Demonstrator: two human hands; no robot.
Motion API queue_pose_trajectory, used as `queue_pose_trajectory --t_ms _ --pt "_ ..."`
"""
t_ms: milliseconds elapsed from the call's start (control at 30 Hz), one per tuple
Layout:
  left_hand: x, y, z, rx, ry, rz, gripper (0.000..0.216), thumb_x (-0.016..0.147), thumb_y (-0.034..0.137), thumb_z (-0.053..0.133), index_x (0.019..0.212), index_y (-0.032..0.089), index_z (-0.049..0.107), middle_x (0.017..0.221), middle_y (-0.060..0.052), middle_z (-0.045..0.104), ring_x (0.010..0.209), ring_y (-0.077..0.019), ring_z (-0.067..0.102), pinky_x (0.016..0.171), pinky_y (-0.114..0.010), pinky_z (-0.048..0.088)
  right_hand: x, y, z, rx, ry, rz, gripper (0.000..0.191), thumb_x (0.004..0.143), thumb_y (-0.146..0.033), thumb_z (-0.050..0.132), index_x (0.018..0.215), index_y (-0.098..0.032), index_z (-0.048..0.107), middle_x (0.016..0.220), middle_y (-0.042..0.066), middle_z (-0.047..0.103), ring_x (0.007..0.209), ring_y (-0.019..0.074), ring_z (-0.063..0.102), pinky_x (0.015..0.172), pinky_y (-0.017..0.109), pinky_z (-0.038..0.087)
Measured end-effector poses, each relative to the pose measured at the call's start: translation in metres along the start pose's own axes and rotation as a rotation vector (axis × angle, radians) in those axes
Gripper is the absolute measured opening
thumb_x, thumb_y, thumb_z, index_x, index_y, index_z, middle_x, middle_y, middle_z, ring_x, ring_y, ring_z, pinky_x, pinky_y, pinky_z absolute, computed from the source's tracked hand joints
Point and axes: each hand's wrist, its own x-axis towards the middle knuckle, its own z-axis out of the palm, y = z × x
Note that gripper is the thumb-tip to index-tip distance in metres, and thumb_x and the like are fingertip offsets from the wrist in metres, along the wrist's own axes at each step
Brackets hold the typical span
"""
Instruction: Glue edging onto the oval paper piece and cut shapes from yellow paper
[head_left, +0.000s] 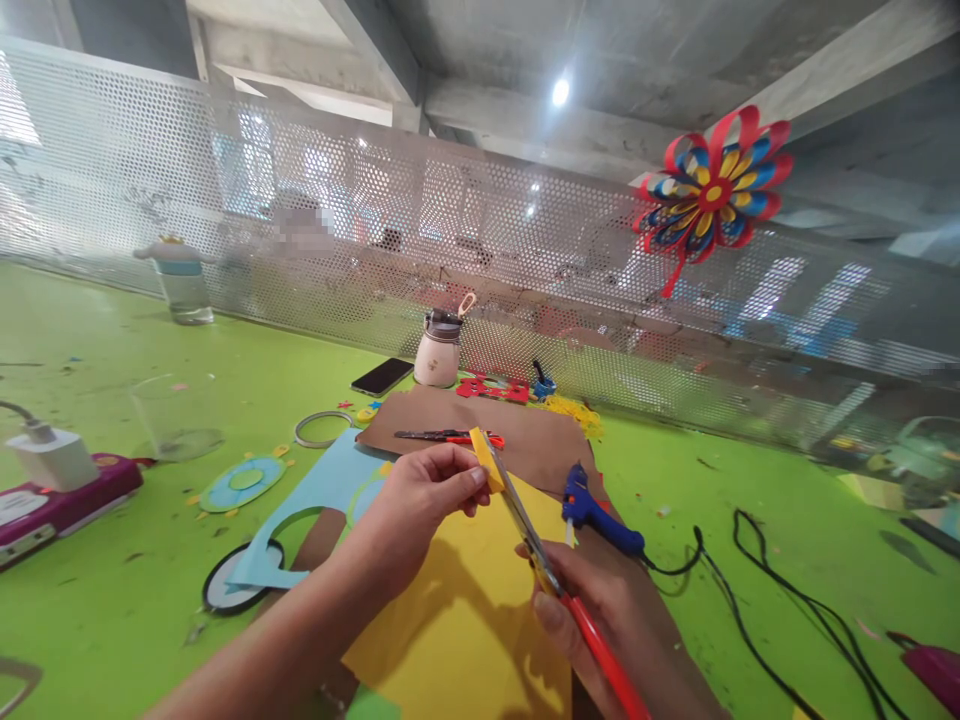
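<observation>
My left hand [429, 492] pinches a small yellow paper strip [485, 458] and holds it up over a yellow paper sheet [465, 620]. My right hand [600, 610] grips red-handled scissors [536, 555], whose blades meet the strip's lower edge. Both hands hover above a green table [112, 600]. A brown paper sheet [540, 440] lies beyond the yellow one, with a second pair of red scissors [450, 436] on it.
A blue glue gun [596, 512] with a black cord [772, 610] lies to the right. Light blue cut paper [322, 490], a clear cup [169, 415], a phone [382, 376], a white bottle [438, 350], a charger [52, 455] and a perforated metal screen [375, 210] bearing a paper flower [712, 195] surround the work.
</observation>
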Motion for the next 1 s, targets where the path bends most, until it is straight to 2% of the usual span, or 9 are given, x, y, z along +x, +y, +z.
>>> queue_pose_trajectory --t_ms 100,367,633,867,1000 --pt "-0.0011 0.0013 0.0005 0.004 -0.005 -0.009 0.013 0.069 0.028 0.070 0.065 0.016 0.067 0.059 -0.002 0.061 0.057 -0.0123 0.049 0.056 -0.025 0.037 -0.0011 0.0027 0.0048 0.050 0.026 0.016 0.034 0.086 -0.041 0.052 0.105 -0.016 0.066 0.061 0.002 0.056 0.049 0.0133 0.052 0.044 0.020 0.043" --pt "-0.0018 0.0028 0.0005 -0.004 -0.023 -0.042 0.013 0.072 0.026 0.069 0.067 0.014 0.066 0.060 -0.001 0.060 0.059 -0.0111 0.049 0.058 -0.024 0.036 -0.0010 0.0020 0.0090 0.056 0.065 0.029 0.050 0.087 -0.054 0.045 0.101 -0.012 0.068 0.058 0.002 0.051 0.047 0.0127 0.048 0.042 0.021 0.042" --pt "-0.0027 0.0025 -0.0004 0.000 -0.021 -0.061 0.013 0.072 0.026 0.068 0.067 0.014 0.066 0.060 -0.001 0.060 0.058 -0.0103 0.048 0.056 -0.024 0.034 -0.0050 -0.0005 0.0086 0.044 0.051 0.136 0.046 0.086 -0.055 0.047 0.103 -0.017 0.067 0.058 0.000 0.054 0.046 0.0129 0.050 0.043 0.022 0.039" --pt "-0.0017 0.0006 -0.0018 -0.002 -0.021 -0.061 0.012 0.072 0.025 0.068 0.066 0.014 0.066 0.060 -0.001 0.060 0.057 -0.0101 0.049 0.056 -0.024 0.034 -0.0046 -0.0008 0.0103 0.034 0.070 0.138 0.051 0.085 -0.058 0.044 0.100 -0.015 0.067 0.057 0.001 0.055 0.045 0.0130 0.050 0.043 0.023 0.039" --pt "-0.0014 0.0019 -0.0012 0.004 -0.021 -0.056 0.012 0.072 0.025 0.069 0.067 0.014 0.066 0.060 -0.001 0.060 0.058 -0.0101 0.049 0.056 -0.024 0.034 -0.0034 -0.0013 0.0091 0.000 0.079 0.089 0.053 0.085 -0.059 0.043 0.097 -0.014 0.069 0.058 0.002 0.053 0.046 0.0132 0.050 0.042 0.023 0.039"
